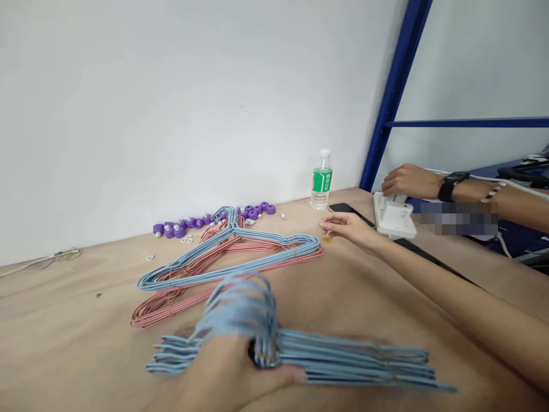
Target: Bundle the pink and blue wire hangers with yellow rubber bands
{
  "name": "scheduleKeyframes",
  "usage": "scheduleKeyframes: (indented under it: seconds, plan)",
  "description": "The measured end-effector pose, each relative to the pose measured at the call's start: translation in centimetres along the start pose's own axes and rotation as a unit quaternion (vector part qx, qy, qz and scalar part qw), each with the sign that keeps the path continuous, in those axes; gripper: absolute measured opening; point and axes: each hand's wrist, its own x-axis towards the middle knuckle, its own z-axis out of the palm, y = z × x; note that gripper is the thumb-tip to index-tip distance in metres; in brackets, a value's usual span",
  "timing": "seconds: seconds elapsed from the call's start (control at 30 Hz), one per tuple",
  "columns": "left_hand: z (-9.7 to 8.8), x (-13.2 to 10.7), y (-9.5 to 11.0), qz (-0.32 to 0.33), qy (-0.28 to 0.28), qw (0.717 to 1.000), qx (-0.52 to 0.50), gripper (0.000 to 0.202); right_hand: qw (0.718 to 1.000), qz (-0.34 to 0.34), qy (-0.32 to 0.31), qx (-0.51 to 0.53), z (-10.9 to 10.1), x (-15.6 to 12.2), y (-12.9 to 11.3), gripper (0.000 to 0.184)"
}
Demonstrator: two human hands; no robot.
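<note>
My left hand is at the bottom of the view, closed round the neck of a bundle of blue wire hangers that lies flat on the brown table; the hooks are blurred by motion. My right hand reaches far forward, its fingertips pinched together on something small and yellowish, just above a small yellow thing on the table. A second pile of blue and pink hangers lies between my hands, tied with bands.
Another person's hand, with a black watch, rests on a white power strip at the right. A dark phone and a water bottle stand near the wall. Purple caps and white rings lie along it. A blue rack post rises behind.
</note>
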Motion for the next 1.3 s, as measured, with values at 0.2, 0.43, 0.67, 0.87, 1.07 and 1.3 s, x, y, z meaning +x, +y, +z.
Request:
scheduleKeyframes:
  seconds: [0.2,0.43,0.67,0.87,1.07,1.3]
  plan:
    - [0.4,1.3,0.3,-0.046,-0.088,0.981,0.168,0.015,0.986,0.093,-0.067,0.121,1.8,-3.7,-1.8,0.030]
    - [1.2,1.9,-1.0,-0.126,-0.061,0.964,-0.225,0.027,0.963,0.125,-0.138,0.193,5.1,-6.2,-5.4,0.033]
    - [1.7,2.1,-1.8,-0.071,-0.025,0.948,-0.308,0.025,0.967,0.064,-0.225,0.101,9.3,-6.2,-4.9,0.030]
    - [0.4,1.5,-0.1,-0.022,0.066,0.976,-0.206,0.016,0.969,0.072,-0.212,0.105,9.7,-6.0,-4.2,0.032]
    - [1.3,2.0,-0.2,-0.099,0.080,0.916,-0.380,0.013,0.961,0.039,-0.231,0.143,9.2,-6.3,-4.7,0.031]
    - [0.6,1.9,0.3,-0.104,-0.004,0.688,-0.719,0.020,0.875,0.083,-0.264,0.397,9.0,-6.5,-4.8,0.024]
